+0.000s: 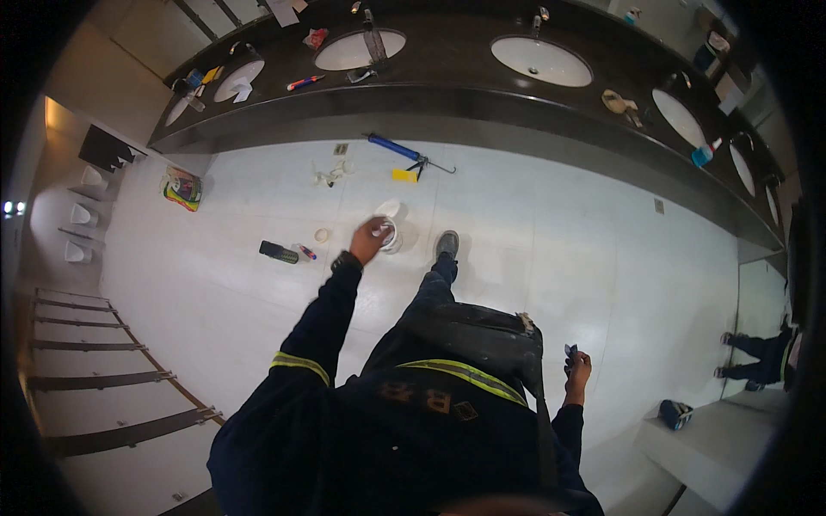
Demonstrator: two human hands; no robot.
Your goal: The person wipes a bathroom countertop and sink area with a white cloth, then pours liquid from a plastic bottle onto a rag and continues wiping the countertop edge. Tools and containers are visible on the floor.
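On the white floor stands a small white bucket [392, 244], with a round white lid [390, 209] just behind it. My left hand [368, 240] is at the bucket's left side, its fingers bent over the opening; something pale shows by the fingertips, too small to name. Lower right, my right hand [580, 368] is closed around a small dark object [570, 353] with a bluish-white part, held out over the floor. Left of the bucket lie a ring of tape [322, 235], a small red-and-blue tool [307, 252] and a dark green-black block-shaped item [279, 252].
A blue caulking gun [396, 148] and a yellow card [404, 175] lie below the dark counter [447, 77] with its several sinks. A colourful bag [181, 188] stands further left, near white crumpled scraps [331, 175]. A dark bag strap and pouch [482, 334] hang at my front.
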